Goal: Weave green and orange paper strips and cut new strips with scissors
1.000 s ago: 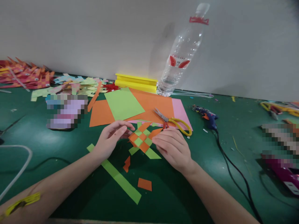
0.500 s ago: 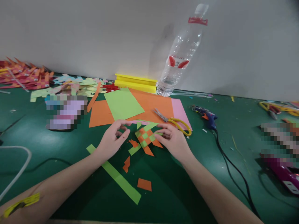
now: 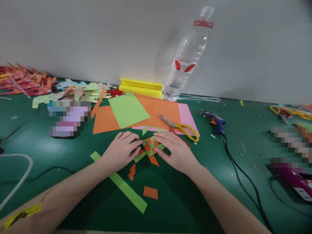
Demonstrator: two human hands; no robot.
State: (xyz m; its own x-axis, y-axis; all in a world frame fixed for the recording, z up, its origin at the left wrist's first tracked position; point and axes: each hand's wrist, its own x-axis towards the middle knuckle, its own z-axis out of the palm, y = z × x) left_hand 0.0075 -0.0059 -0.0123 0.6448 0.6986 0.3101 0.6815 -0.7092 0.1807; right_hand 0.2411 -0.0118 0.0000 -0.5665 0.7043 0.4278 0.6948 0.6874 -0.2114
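A small checkered piece of woven paper (image 3: 151, 145) in orange and green lies between my hands, with strip ends sticking out below it. My left hand (image 3: 123, 149) has its fingers curled at the left edge of the weave, thumb and forefinger closing on it. From the other side, my right hand (image 3: 176, 151) grips the right edge, its fingertips over the upper corner and its thumb below. Yellow-handled scissors (image 3: 179, 126) lie just beyond my right hand. Under my left wrist runs a long green paper strip (image 3: 126, 188). Orange scraps (image 3: 150, 192) lie nearer to me.
Green and orange paper sheets (image 3: 129, 110) lie ahead. Behind them stand a yellow folded strip (image 3: 140, 87) and a tilted water bottle (image 3: 186, 61). A blue glue gun (image 3: 216, 123) with a black cord is at right, a phone (image 3: 70, 120) at left, near heaped paper cuttings (image 3: 80, 91).
Both hands have come inward and closed on the woven paper. Before, the left hand was apart from it. The weave is turned slightly and more covered by my fingers.
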